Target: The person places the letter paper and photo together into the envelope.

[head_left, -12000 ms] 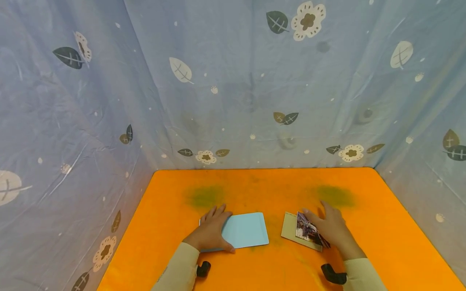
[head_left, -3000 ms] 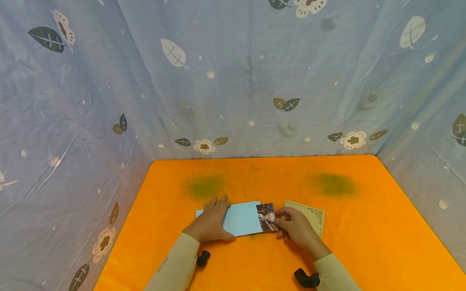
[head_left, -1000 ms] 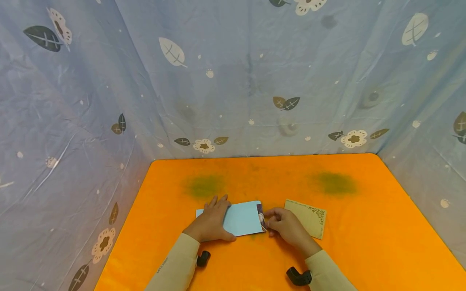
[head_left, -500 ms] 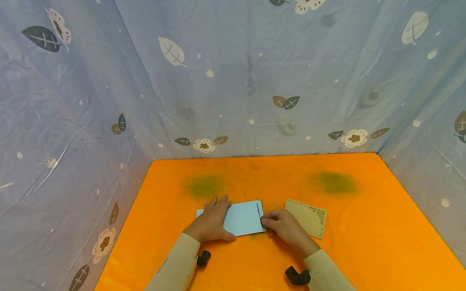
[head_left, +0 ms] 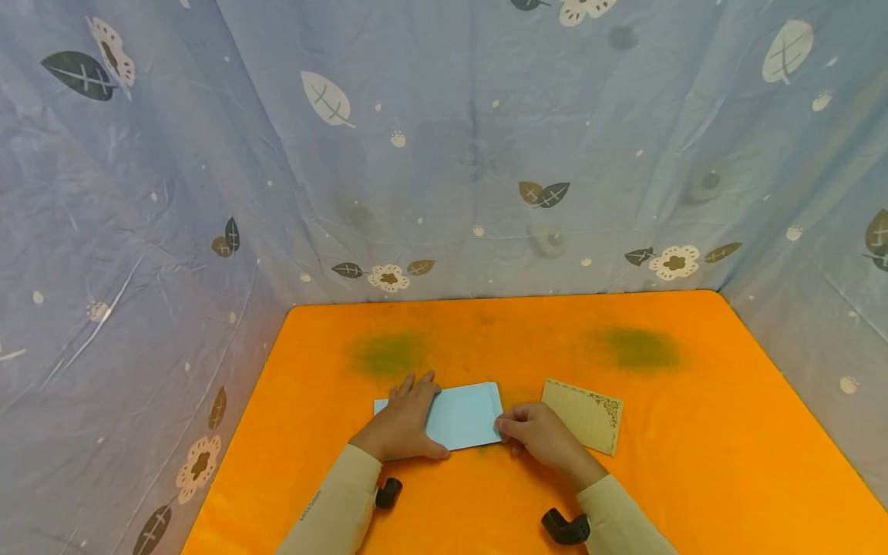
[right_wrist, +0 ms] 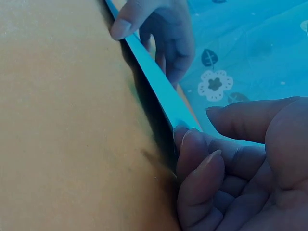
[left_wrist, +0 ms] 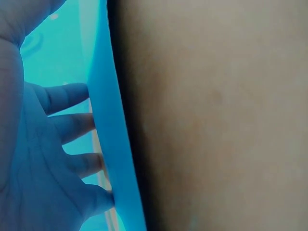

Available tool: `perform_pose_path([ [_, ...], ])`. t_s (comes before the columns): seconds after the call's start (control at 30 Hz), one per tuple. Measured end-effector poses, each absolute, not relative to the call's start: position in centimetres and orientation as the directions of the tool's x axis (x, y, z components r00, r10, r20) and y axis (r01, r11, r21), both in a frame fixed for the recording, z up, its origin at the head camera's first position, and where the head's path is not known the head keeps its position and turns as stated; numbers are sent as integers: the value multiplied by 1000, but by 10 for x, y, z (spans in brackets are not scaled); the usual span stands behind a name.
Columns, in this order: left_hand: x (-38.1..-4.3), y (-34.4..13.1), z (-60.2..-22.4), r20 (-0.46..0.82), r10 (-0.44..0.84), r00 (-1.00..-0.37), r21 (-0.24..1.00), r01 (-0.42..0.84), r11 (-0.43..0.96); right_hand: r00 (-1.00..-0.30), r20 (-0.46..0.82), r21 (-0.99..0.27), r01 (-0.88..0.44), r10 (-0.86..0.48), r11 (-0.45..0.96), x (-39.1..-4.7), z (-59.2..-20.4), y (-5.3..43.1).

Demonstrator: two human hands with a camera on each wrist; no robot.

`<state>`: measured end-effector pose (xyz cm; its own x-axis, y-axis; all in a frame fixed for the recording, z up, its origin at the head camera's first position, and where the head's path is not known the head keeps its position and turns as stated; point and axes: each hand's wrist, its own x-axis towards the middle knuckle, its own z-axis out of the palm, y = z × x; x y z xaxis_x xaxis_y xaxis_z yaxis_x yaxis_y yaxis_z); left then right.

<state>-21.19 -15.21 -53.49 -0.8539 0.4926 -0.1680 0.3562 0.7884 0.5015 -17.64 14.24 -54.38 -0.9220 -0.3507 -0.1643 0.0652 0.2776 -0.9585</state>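
A light blue envelope point(head_left: 463, 416) lies lengthwise on the orange table, its surface smooth with a fold line near the right end. My left hand point(head_left: 408, 424) spreads across its left part, thumb at the near edge and fingers at the far edge, pressing it down. In the left wrist view, the outstretched fingers point(left_wrist: 72, 127) meet the envelope's side. At the right end, my right hand point(head_left: 541, 435) has its fingers curled at the envelope's edge. The right wrist view shows bent fingers point(right_wrist: 199, 178) under the corner, with the thumb above. No photo card shows outside the envelope.
A tan card point(head_left: 586, 416) with a brown floral corner lies right of the envelope, behind my right hand. The orange table point(head_left: 694, 462) has two greenish smudges toward the back. A blue curtain point(head_left: 479, 154) with leaves and flowers encloses the back and sides.
The photo card slid left into the envelope's right end and is now out of sight. My right hand followed it left, off the tan card. The left hand stayed put.
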Motion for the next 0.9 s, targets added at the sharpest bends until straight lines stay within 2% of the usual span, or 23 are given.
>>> perform_pose_path([
  [0.37,-212,-152,-535,-169,491,-855,497,357,791,-919,-166,-961,70,-357,267,-175,-544,144],
  [0.9,-211,-153,-537,-159,500,-851,505,365,782,-949,-172,-965,108,-265,241,-173,-538,162],
])
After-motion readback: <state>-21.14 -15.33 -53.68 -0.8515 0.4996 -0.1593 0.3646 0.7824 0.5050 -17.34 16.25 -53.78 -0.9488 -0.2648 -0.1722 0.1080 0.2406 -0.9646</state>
